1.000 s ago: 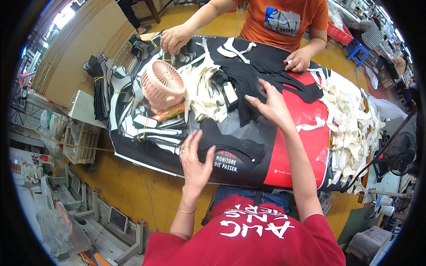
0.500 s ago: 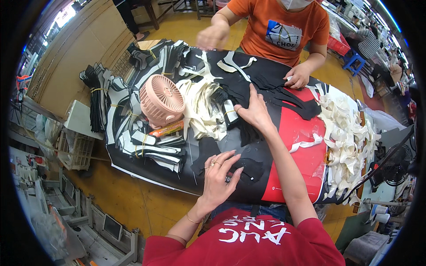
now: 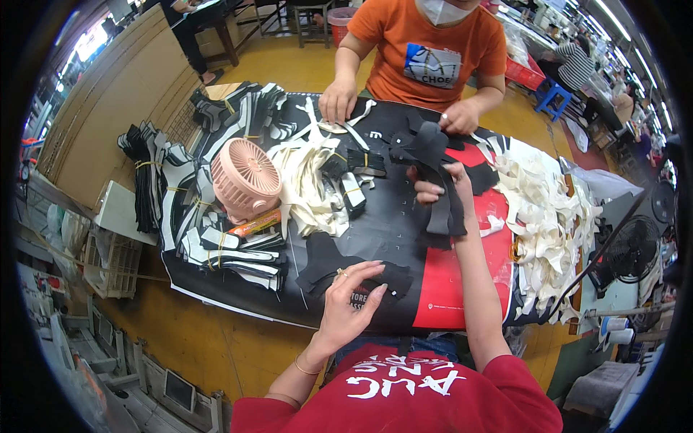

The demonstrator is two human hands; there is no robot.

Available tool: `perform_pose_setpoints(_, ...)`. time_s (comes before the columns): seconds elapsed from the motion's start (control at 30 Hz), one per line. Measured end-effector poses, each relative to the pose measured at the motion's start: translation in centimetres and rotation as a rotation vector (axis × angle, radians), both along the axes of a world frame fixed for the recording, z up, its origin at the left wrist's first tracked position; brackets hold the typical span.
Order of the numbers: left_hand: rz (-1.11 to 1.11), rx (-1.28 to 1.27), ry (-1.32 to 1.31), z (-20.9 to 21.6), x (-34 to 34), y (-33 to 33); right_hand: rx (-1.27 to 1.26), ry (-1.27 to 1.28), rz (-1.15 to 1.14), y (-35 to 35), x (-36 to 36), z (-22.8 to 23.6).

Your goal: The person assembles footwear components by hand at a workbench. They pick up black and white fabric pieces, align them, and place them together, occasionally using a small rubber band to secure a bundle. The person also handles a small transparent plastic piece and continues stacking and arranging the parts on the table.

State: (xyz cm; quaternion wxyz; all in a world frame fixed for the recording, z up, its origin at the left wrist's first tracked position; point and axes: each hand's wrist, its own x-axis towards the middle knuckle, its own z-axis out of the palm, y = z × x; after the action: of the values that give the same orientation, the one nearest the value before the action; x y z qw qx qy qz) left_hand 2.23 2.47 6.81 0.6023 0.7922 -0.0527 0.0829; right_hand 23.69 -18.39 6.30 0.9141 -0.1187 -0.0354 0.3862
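My right hand [image 3: 462, 189] is closed on some black cut fabric pieces [image 3: 437, 162], lifted above the table over the border of its black and red areas. The pieces hang down over my wrist. My left hand [image 3: 348, 304] is open, its fingers stretched and thumb apart, beside a flat black fabric piece [image 3: 323, 261] near the table's front edge. Cream fabric pieces [image 3: 299, 169] lie heaped in the middle, next to small black-and-white bundles [image 3: 354, 195] tied with bands.
A pink fan [image 3: 247, 177] stands left of the cream heap, with an orange tube [image 3: 258, 222] at its base. Banded black-and-white stacks [image 3: 234, 252] line the left side. Cream scraps [image 3: 552, 216] cover the right end. Opposite, a person in an orange shirt [image 3: 426, 54] handles pieces.
My right hand has gripped black pieces and lifted them to the right. My left hand has barely moved. The co-worker's hand has come down onto a white strip, and the view has shifted slightly.
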Motion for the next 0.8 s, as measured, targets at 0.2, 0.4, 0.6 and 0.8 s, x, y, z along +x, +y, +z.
perform_pose_setpoints(0.2, -0.174, -0.299, 0.209, 0.5, 1.0, -2.4, -0.049, 0.052, 0.002, -1.5, -10.0, 1.6)
perform_pose_setpoints(0.4, -0.348, -0.657, 0.287, 0.6, 0.8, -5.8, -0.269, 0.002, 0.037, -2.7, -16.0, 2.2)
perform_pose_setpoints(0.6, -0.329, -0.803, 0.429, -0.2, -1.0, -7.8, -1.568, -1.08, -0.418, -1.4, -21.1, 2.7)
perform_pose_setpoints(0.8, -0.291, -1.1, 0.691, -1.6, -1.4, -8.2, -1.899, -1.444, -0.237, -1.5, -25.1, 5.0)
